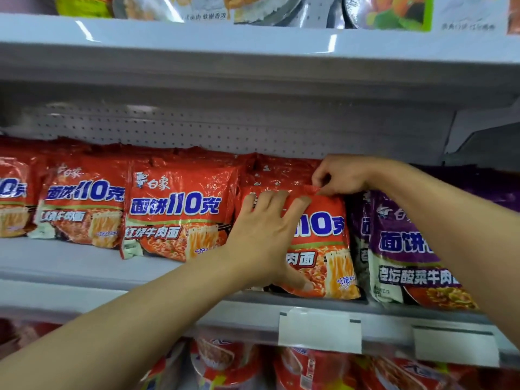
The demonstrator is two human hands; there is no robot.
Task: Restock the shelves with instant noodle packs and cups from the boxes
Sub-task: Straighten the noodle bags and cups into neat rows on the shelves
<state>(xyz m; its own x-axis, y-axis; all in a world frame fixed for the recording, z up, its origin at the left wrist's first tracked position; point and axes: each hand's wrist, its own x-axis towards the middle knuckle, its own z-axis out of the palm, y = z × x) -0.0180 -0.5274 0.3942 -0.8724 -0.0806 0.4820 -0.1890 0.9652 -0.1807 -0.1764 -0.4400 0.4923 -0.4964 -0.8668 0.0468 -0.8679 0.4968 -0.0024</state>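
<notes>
The step in hand looks like seating a red pack (pixel 318 243) at the front of its row on the middle shelf (pixel 84 266). The pack stands near the shelf's front edge, leaning back on more red packs behind it, with a purple pack (pixel 408 249) touching it on the right and another red pack (pixel 180 215) just beside it on the left.

The left hand (pixel 267 237) lies flat on the pack's face, fingers spread and straight, thumb low near the bottom edge. The right hand (pixel 346 175) pinches the top seam at the pack's upper right corner between thumb and fingertips.

To do this well, I judge the flat hand should push evenly and gently, since the noodle cake inside may crack under a hard press. The pinch should lift and steer the top seam so it does not fold under the packs behind. The pack's bottom sits close to the lip, so slide it farther back until it lines up with its left neighbours. Keep the label facing out and upright, and clear of the purple row.
</notes>
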